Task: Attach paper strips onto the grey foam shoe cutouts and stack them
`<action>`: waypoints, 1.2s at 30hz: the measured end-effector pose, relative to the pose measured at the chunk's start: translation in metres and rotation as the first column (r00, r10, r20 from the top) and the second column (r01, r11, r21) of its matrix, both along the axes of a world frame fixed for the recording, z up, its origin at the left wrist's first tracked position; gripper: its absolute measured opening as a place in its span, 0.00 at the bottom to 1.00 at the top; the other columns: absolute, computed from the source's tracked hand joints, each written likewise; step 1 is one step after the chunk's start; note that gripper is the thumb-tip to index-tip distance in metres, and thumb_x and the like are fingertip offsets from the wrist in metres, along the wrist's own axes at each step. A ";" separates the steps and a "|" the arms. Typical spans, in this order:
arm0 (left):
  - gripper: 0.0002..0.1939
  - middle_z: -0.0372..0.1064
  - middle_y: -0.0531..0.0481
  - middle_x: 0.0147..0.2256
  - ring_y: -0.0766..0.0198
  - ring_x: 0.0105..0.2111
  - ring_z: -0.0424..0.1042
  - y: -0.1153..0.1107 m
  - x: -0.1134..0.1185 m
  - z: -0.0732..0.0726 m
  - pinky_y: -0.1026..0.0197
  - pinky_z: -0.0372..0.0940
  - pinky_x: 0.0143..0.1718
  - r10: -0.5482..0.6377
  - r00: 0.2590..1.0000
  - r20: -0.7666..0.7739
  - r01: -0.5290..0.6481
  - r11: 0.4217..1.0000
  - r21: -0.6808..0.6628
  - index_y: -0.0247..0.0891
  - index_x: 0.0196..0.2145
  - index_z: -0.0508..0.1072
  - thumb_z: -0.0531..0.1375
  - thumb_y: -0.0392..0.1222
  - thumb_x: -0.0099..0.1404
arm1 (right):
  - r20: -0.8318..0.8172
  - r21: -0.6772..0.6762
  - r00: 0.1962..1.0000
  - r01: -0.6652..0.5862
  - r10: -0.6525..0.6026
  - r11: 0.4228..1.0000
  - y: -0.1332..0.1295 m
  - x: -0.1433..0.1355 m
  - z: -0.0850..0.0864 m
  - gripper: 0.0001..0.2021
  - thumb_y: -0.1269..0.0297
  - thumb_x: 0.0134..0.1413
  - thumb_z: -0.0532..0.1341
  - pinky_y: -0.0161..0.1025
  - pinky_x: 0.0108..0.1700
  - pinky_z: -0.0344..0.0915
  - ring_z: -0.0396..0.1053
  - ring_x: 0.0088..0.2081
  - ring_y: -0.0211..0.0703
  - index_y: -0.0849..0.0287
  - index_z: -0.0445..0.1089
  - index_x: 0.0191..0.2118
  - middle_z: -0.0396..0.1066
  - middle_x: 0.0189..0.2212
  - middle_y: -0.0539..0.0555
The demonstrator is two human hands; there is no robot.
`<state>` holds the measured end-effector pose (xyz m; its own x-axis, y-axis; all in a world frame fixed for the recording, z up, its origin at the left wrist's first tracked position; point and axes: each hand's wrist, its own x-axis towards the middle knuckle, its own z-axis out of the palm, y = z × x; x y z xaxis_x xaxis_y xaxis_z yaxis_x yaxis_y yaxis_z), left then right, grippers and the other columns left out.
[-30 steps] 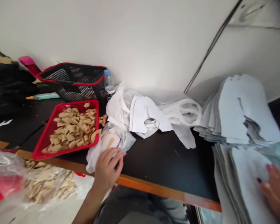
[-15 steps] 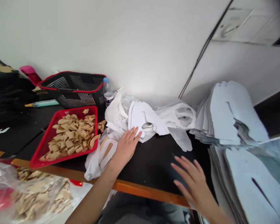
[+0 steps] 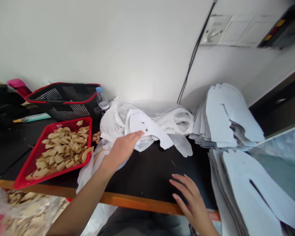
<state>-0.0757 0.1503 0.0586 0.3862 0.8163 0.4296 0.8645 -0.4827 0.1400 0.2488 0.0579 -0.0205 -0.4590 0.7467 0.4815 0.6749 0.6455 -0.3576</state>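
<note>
My left hand (image 3: 125, 144) is at the near left edge of a white cut-out sheet (image 3: 149, 123). Its fingers lie together over the edge and the thumb is hidden; it appears to pinch the sheet, which looks bent, its opening narrowed. More white sheets lie under it, on a crumpled white plastic bag (image 3: 110, 123). My right hand (image 3: 190, 200) hovers over the front edge of the black table (image 3: 147, 173), fingers apart and holding nothing. To its right stands a stack of white cut-out sheets (image 3: 250, 183), with another stack (image 3: 226, 111) behind.
On the left, a red basket (image 3: 90, 131) holds curled tan pieces. Behind it are a black basket (image 3: 71, 108) with a red rim and a water bottle (image 3: 102, 101). A clear bag of tan scraps (image 3: 34, 209) sits below the table's front edge. Black cables (image 3: 193, 59) run down the wall.
The view has shifted right. My left hand has turned from lying flat to side-on, and the top sheet has bent with its opening narrower. My right hand stays open near the table edge.
</note>
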 end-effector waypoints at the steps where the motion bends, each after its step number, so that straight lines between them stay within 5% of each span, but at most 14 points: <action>1: 0.27 0.70 0.48 0.59 0.62 0.57 0.72 -0.015 0.009 0.000 0.60 0.69 0.55 -0.035 0.999 0.006 0.035 0.998 0.049 0.38 0.61 0.68 0.45 0.24 0.69 | -0.031 0.008 0.999 0.033 -0.033 0.999 -0.001 0.003 0.001 0.17 0.62 0.65 0.58 0.56 0.60 0.67 0.69 0.58 0.52 0.47 0.68 0.58 0.71 0.56 0.54; 5: 0.18 0.75 0.48 0.53 0.63 0.51 0.76 -0.082 0.031 -0.015 0.63 0.72 0.49 -0.186 0.982 -0.031 0.188 0.964 0.190 0.35 0.54 0.72 0.48 0.29 0.74 | -0.122 -0.038 0.971 0.204 -0.208 0.978 -0.010 0.021 0.005 0.16 0.63 0.66 0.56 0.55 0.56 0.71 0.70 0.56 0.54 0.49 0.68 0.57 0.70 0.56 0.58; 9: 0.20 0.75 0.48 0.53 0.62 0.53 0.75 -0.134 0.025 -0.036 0.62 0.71 0.51 -0.311 0.949 -0.048 0.315 0.943 0.105 0.35 0.54 0.73 0.46 0.31 0.75 | -0.067 -0.075 0.964 0.253 -0.258 0.964 -0.015 0.033 0.005 0.16 0.61 0.67 0.55 0.52 0.54 0.72 0.69 0.57 0.54 0.49 0.67 0.58 0.68 0.58 0.59; 12: 0.20 0.76 0.50 0.52 0.64 0.52 0.75 -0.156 0.017 -0.049 0.63 0.70 0.53 -0.394 0.919 -0.025 0.395 0.919 0.020 0.36 0.54 0.74 0.47 0.31 0.74 | 0.061 -0.082 0.982 0.185 -0.180 0.979 -0.009 0.027 -0.006 0.22 0.59 0.69 0.53 0.56 0.61 0.66 0.64 0.63 0.55 0.49 0.59 0.66 0.63 0.64 0.58; 16: 0.21 0.78 0.47 0.49 0.60 0.54 0.73 -0.162 0.007 -0.061 0.58 0.68 0.57 -0.446 0.891 0.089 0.453 0.886 -0.101 0.38 0.54 0.73 0.48 0.49 0.76 | 0.257 -0.095 0.965 0.078 -0.051 0.992 -0.001 0.007 -0.036 0.29 0.55 0.70 0.50 0.62 0.64 0.59 0.54 0.69 0.58 0.51 0.46 0.73 0.53 0.70 0.60; 18: 0.19 0.78 0.46 0.46 0.59 0.51 0.75 -0.156 -0.003 -0.063 0.56 0.69 0.55 -0.322 0.938 0.129 0.334 0.938 -0.096 0.39 0.52 0.75 0.50 0.48 0.76 | 0.304 -0.100 0.952 0.081 -0.047 0.992 -0.001 0.001 -0.049 0.30 0.53 0.70 0.49 0.62 0.65 0.56 0.51 0.70 0.59 0.52 0.46 0.73 0.49 0.71 0.59; 20: 0.13 0.78 0.46 0.42 0.58 0.45 0.75 -0.147 -0.017 -0.064 0.55 0.69 0.49 -0.040 0.998 0.056 0.042 0.999 -0.030 0.39 0.48 0.76 0.53 0.39 0.73 | 0.316 -0.117 0.947 0.090 -0.049 0.989 -0.002 0.001 -0.055 0.29 0.52 0.70 0.49 0.62 0.67 0.53 0.48 0.71 0.58 0.51 0.48 0.72 0.48 0.72 0.58; 23: 0.13 0.76 0.41 0.43 0.54 0.43 0.74 -0.133 -0.039 -0.065 0.53 0.68 0.45 0.407 0.904 -0.135 -0.398 0.913 0.085 0.35 0.49 0.76 0.55 0.34 0.71 | 0.311 -0.131 0.950 0.061 -0.018 0.989 -0.002 0.006 -0.054 0.29 0.51 0.69 0.49 0.60 0.67 0.52 0.49 0.71 0.57 0.51 0.50 0.72 0.48 0.72 0.56; 25: 0.13 0.75 0.38 0.44 0.50 0.43 0.73 -0.128 -0.050 -0.069 0.51 0.68 0.44 0.545 0.804 -0.239 -0.542 0.836 0.084 0.32 0.49 0.76 0.56 0.37 0.71 | 0.314 -0.128 0.949 0.039 0.003 0.991 0.000 0.011 -0.052 0.29 0.51 0.69 0.50 0.60 0.67 0.53 0.51 0.70 0.57 0.51 0.51 0.71 0.49 0.71 0.57; 31: 0.13 0.76 0.39 0.44 0.51 0.40 0.74 -0.128 -0.054 -0.080 0.54 0.68 0.39 0.557 0.727 -0.402 -0.625 0.779 -0.049 0.29 0.47 0.77 0.55 0.34 0.71 | 0.333 -0.113 0.942 0.002 0.036 0.994 -0.001 0.014 -0.048 0.28 0.52 0.69 0.50 0.60 0.65 0.55 0.52 0.70 0.58 0.54 0.53 0.70 0.52 0.70 0.59; 36: 0.14 0.78 0.44 0.43 0.56 0.39 0.76 -0.128 -0.064 -0.072 0.60 0.67 0.36 0.593 0.744 -0.308 -0.636 0.770 -0.051 0.34 0.47 0.78 0.53 0.37 0.73 | 0.321 -0.122 0.947 0.028 0.013 0.992 -0.010 0.007 -0.045 0.26 0.52 0.69 0.50 0.63 0.65 0.54 0.50 0.70 0.60 0.54 0.56 0.68 0.51 0.71 0.59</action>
<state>-0.1394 0.0225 -0.0139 -0.1427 0.9584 0.2470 0.9787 0.1738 -0.1090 0.2558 0.0479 -0.0659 -0.5679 0.7949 0.2136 0.7717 0.6045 -0.1978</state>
